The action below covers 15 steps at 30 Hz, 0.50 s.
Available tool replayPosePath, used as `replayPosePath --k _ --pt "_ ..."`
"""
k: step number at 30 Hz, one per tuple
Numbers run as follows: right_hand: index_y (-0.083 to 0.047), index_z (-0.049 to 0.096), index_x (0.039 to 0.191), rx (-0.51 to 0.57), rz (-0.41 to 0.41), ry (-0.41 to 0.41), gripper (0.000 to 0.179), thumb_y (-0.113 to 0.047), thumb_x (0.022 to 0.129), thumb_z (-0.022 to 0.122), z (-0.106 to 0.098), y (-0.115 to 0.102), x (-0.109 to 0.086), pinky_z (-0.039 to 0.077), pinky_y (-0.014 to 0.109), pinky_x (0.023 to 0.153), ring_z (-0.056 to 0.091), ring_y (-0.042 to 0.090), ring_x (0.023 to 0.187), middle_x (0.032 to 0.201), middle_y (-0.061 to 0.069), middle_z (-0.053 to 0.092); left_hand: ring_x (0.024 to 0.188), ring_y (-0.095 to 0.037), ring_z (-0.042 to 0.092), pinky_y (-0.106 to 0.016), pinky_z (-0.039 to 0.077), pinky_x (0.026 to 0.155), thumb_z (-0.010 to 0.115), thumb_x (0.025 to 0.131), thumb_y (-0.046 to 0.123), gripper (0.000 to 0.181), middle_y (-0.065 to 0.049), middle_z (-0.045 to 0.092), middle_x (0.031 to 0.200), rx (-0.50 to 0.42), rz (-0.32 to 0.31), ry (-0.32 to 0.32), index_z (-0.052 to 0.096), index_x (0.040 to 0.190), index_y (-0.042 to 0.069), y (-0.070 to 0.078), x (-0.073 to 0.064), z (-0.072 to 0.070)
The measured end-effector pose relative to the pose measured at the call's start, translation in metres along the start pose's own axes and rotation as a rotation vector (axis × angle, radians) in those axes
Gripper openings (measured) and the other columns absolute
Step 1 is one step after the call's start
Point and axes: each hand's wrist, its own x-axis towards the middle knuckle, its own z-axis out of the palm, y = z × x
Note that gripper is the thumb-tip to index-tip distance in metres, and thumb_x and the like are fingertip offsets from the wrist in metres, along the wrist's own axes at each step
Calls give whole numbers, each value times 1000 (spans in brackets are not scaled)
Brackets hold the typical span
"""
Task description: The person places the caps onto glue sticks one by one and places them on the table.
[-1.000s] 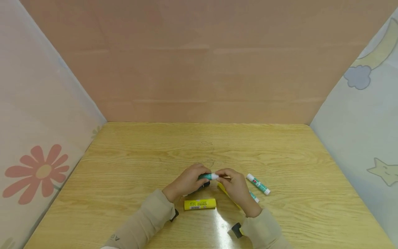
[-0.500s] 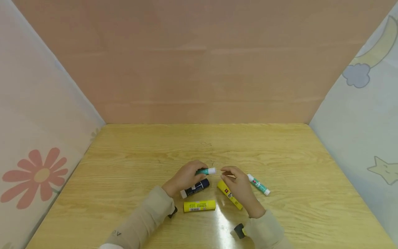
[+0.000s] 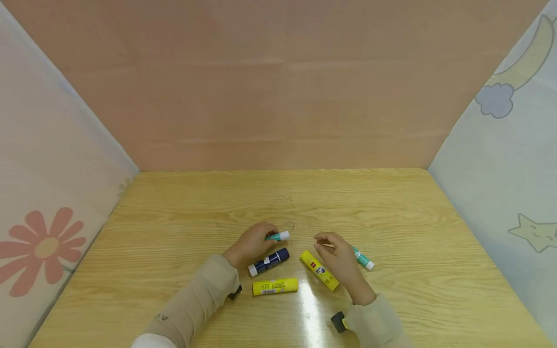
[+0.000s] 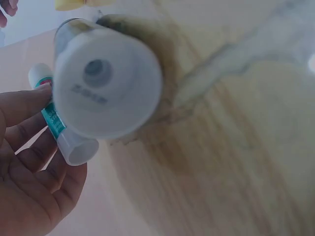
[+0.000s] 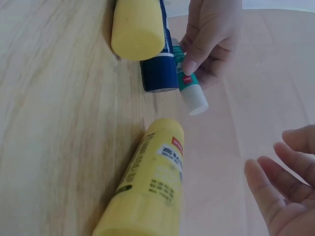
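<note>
My left hand [image 3: 253,244] grips a small green glue stick [image 3: 278,236] with white ends, held just above the table behind a navy glue stick [image 3: 269,262]. The thumb presses on its label in the right wrist view, and the white cap [image 5: 196,101] sticks out past the fingers. To the right, my right hand [image 3: 341,256] hovers with relaxed, slightly bent fingers and nothing between them. Beneath it lies a yellow glue stick [image 3: 319,270], label up. A second green glue stick [image 3: 363,259] lies beyond that hand, partly hidden by it.
Another yellow glue stick [image 3: 275,286] lies in front of the navy one. A large white round base [image 4: 106,93] looms close in the left wrist view. Around the wooden table [image 3: 174,203] stand a brown back panel [image 3: 278,96] and printed side panels [image 3: 500,193].
The right fingers have come away from the white end of the green glue stick. My left hand has carried it leftward, widening the gap between the hands and uncovering the navy glue stick.
</note>
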Motion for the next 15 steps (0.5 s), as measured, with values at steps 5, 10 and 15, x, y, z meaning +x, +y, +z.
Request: replayPosePath --k 5,10,15 --pt "5 59 94 1 -3 -8 15 4 79 58 0 2 -1 49 26 69 55 27 88 95 15 57 74 -10 47 -26 42 66 57 84 12 12 1 54 87 27 -26 -30 60 95 8 -5 3 2" --pt "6 59 93 -9 14 -23 14 4 79 58 -1 4 -1 48 24 69 55 26 87 95 13 58 73 -11 49 -27 43 66 57 84 12 8 1 55 85 4 -62 -56 60 91 9 -9 4 4" --pt "6 58 94 -2 43 -40 15 5 79 58 -2 3 -2 48 26 71 54 26 88 97 13 57 72 -10 48 -26 43 66 57 84 12 7 2 54 83 9 -65 -63 60 90 9 -10 5 5"
